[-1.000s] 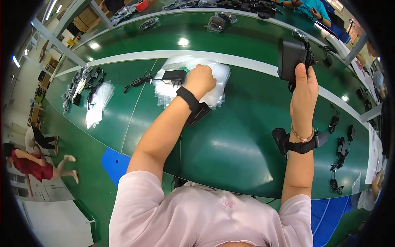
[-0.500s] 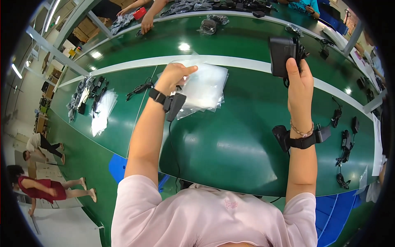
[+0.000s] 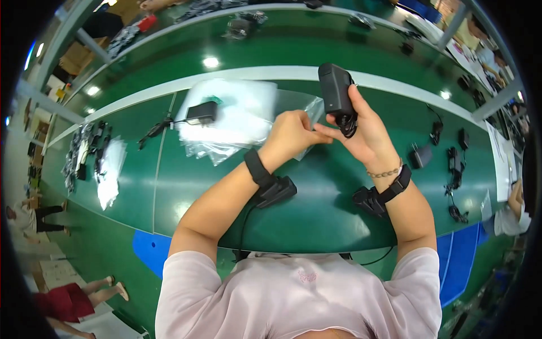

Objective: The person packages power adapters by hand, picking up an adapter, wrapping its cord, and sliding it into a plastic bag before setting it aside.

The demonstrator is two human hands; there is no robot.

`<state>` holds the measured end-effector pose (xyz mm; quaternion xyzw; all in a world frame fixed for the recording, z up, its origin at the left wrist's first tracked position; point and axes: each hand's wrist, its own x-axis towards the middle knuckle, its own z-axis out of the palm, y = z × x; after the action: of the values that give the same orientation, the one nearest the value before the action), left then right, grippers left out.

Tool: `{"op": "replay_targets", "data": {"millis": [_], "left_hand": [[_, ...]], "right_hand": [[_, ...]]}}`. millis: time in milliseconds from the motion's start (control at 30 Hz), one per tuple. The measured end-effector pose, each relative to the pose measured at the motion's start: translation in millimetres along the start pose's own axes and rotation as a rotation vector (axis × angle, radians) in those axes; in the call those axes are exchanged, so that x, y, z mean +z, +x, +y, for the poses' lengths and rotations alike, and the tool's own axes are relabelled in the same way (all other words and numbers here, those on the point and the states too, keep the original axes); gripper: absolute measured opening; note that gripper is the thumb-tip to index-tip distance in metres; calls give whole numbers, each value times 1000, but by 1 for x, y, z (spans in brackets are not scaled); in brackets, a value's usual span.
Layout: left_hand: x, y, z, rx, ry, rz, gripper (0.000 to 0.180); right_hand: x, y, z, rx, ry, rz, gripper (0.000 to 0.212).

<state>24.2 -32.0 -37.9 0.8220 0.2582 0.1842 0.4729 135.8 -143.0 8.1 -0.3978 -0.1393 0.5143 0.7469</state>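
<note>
My right hand (image 3: 370,133) holds up a black power adapter (image 3: 337,90) with its coiled cable hanging at the lower end. Close beside it, my left hand (image 3: 291,138) has its thumb and fingers closed on the edge of a clear plastic bag (image 3: 302,101). The bag reaches from the pile toward the adapter, and my right hand's lower fingers are at its edge. To the left lies a stack of clear bags (image 3: 243,101). Another black adapter (image 3: 202,113) rests on that stack, its cable trailing left.
Bundled cables (image 3: 84,152) and more bags (image 3: 112,175) lie at the far left. On the right are a black adapter (image 3: 420,156) and several more with cords (image 3: 454,161). A white ledge (image 3: 282,72) crosses behind, and wrapped adapters (image 3: 243,25) sit beyond it.
My left hand has moved right from over the bag stack, drawing a bag along and uncovering the adapter there. My right hand has brought its adapter left and nearer. The view has shifted.
</note>
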Motion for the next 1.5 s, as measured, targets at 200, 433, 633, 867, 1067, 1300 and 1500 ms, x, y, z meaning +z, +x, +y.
{"op": "replay_targets", "data": {"millis": [200,433,633,867,1067,1300,1500], "left_hand": [[39,-8,-11,10,-21,-132,44],[38,-11,-17,64,7,-121,38],[3,5,-13,-137,-215,-83,26],[3,11,7,-338,-825,-45,14],[6,18,2,-179,-769,57,11],[-7,8,18,216,-266,311,12],[-26,7,34,-9,-486,70,13]], "right_hand": [[-41,-12,19,43,-105,130,36],[-60,-7,38,1,-87,62,36],[-59,-18,37,-339,-610,155,34],[-25,-44,16,-651,-1417,156,41],[-14,-34,1,-485,-1610,112,41],[-23,-19,9,-758,-1338,116,39],[-32,-11,15,-924,-1652,-170,40]]}}
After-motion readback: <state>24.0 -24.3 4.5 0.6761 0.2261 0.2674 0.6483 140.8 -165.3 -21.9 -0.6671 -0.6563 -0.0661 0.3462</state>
